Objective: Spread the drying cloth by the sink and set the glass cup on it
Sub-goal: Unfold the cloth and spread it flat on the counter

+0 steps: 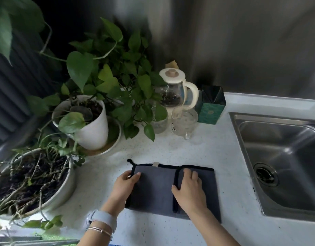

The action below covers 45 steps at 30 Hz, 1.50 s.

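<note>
Head view: drying cloth (156, 189) lies under both hands' fingers (192, 174).

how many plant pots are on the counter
2: a tall white pot on a saucer behind the cloth, and a wide bowl pot at the left edge. Leaves may hide others.

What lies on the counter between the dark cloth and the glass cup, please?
Nothing: in the head view, only bare speckled counter separates the cloth from the glass cup.

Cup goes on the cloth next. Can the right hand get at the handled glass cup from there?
Probably yes: the right hand lies on the cloth, and only bare counter separates it from the glass cup.
</note>
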{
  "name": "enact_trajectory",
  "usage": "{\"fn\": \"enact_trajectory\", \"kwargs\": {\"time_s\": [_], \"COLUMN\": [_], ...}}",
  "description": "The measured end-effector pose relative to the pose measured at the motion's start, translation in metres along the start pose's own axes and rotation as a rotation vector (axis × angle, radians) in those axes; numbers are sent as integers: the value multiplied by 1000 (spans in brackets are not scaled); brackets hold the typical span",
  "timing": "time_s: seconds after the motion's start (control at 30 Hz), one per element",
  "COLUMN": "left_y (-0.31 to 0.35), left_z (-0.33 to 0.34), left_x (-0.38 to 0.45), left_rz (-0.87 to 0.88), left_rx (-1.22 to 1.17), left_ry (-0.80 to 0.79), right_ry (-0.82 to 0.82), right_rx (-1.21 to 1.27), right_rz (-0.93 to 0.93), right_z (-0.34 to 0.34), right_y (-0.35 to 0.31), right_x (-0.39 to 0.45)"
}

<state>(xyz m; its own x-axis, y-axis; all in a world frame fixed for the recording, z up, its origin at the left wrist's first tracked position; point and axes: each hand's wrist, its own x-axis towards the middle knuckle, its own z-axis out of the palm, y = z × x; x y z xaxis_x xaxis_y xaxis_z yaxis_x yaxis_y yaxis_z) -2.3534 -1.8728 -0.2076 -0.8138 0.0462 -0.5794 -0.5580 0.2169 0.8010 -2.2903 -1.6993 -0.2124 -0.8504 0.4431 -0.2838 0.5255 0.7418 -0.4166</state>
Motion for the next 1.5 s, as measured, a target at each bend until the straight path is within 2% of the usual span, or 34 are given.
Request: {"fn": "enact_trajectory", "kwargs": {"time_s": [0.23,0.4,0.57,0.73,1.07,1.2,1.33,1.5], "left_y": [-2,-1,6,13,36,38,37,41], "left_z": [2,-6,-27,-38,-21,-11,-12,-9], "left_x": [13,15,23,34,65,77,85,87], "left_rz": [17,34,82,108,148,223,281,383], "left_rx": [-14,-53,1,15,-83,-9,175,399], "left_ry": [65,116,205,263,341,312,292,366], "right_ry": [-61,-35,156,303,345,378,240,289], "right_rx": [-218,146,459,483,515,492,343,323], "right_rz": [-8,44,147,223,264,268,312,379], "right_z": [-4,-28,-67,-91,-77,-76,-76,-76], "right_y": [-14,4,41,83,102,104,109,103], "right_x": [15,18,19,30,80,94,104,109]}}
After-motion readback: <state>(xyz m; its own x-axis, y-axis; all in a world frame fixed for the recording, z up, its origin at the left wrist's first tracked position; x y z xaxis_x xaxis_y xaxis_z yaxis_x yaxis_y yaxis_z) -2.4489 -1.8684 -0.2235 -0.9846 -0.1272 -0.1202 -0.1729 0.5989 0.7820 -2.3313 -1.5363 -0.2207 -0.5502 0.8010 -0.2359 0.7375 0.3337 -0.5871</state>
